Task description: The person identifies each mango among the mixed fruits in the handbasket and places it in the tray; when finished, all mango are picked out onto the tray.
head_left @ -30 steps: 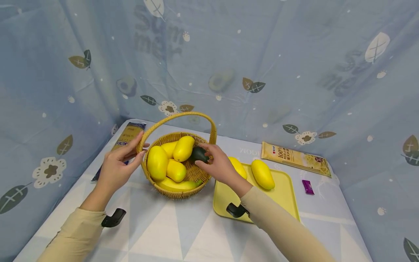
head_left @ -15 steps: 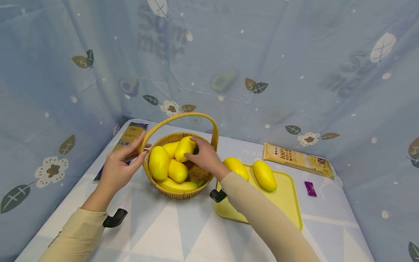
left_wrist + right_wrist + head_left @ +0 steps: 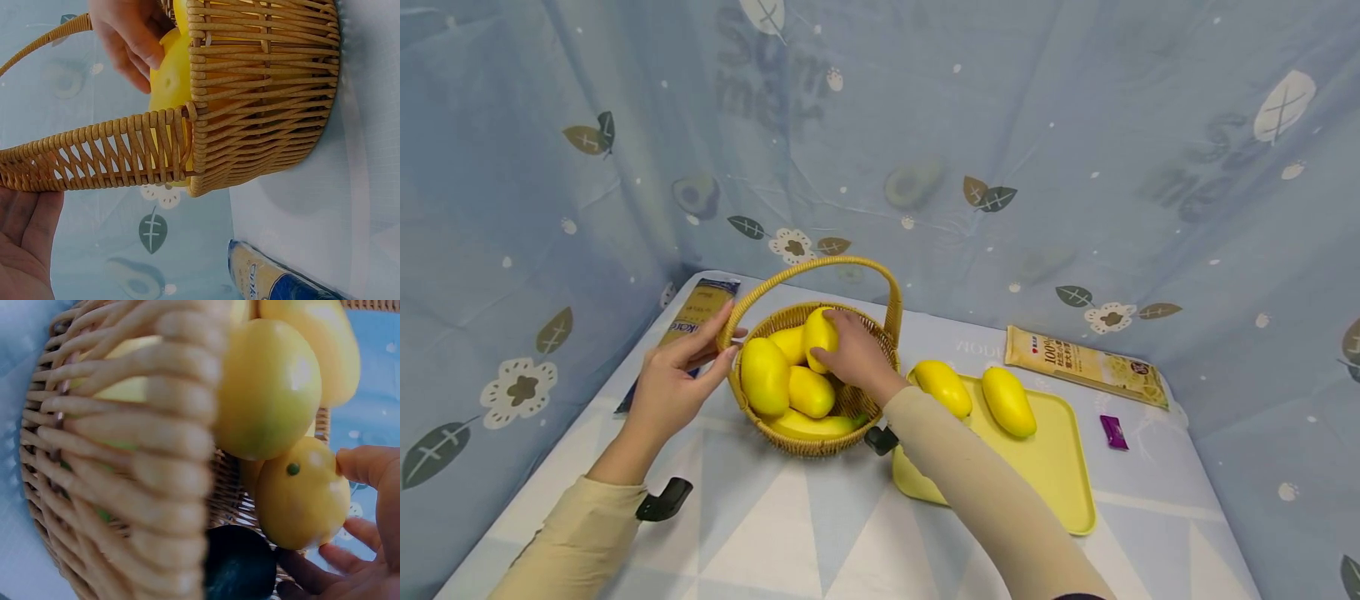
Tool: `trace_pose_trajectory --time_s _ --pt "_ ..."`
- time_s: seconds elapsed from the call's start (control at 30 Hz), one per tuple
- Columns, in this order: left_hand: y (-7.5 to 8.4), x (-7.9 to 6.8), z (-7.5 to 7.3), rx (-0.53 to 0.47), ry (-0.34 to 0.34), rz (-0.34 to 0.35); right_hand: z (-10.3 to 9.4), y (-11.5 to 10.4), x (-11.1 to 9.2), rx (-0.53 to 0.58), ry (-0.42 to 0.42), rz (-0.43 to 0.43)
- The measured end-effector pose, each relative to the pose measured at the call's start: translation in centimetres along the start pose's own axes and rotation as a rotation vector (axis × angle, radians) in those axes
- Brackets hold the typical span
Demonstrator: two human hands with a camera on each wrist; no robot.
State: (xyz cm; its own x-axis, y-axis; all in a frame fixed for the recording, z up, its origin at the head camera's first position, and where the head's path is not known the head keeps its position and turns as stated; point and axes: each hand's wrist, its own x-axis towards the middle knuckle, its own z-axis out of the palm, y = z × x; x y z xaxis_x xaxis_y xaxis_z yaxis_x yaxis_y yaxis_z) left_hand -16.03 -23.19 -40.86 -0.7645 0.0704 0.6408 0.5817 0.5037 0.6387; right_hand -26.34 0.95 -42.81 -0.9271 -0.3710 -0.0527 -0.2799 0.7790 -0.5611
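Note:
My left hand [image 3: 673,379] holds the left side of the handle of a yellow wicker basket [image 3: 808,447]; the handle [image 3: 94,156] also crosses the left wrist view. Inside the basket, my right hand [image 3: 859,354] grips a yellow mango [image 3: 820,335], thumb on one side and fingers on the other. Around it lie a larger yellow mango [image 3: 765,377], a smaller yellow fruit [image 3: 811,392], another yellow fruit behind, and a banana [image 3: 805,426] along the front. A dark avocado [image 3: 240,562] sits below the gripped mango in the right wrist view; my right hand hides it from the head view.
Right of the basket is a yellow tray [image 3: 1037,467] with two mangoes [image 3: 1009,402]. A yellow pasta packet [image 3: 1086,367] lies behind it, a small purple wrapped sweet [image 3: 1114,432] to its right. Behind my left hand lies a blue and yellow packet [image 3: 711,298].
My right hand has left the dark avocado and moved left onto the mango, which it now grips and has shifted slightly. My left hand stays at the basket handle.

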Motion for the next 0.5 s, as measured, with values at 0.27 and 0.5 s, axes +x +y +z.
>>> trace_pose_trajectory --time_s 0.27,0.5 --pt "0.01 0.02 0.06 -0.007 -0.001 0.0 0.12 0.36 0.34 0.024 -0.006 -0.024" --pt "0.12 0.03 0.01 -0.018 -0.003 -0.002 0.28 0.01 0.39 0.034 -0.013 -0.08"
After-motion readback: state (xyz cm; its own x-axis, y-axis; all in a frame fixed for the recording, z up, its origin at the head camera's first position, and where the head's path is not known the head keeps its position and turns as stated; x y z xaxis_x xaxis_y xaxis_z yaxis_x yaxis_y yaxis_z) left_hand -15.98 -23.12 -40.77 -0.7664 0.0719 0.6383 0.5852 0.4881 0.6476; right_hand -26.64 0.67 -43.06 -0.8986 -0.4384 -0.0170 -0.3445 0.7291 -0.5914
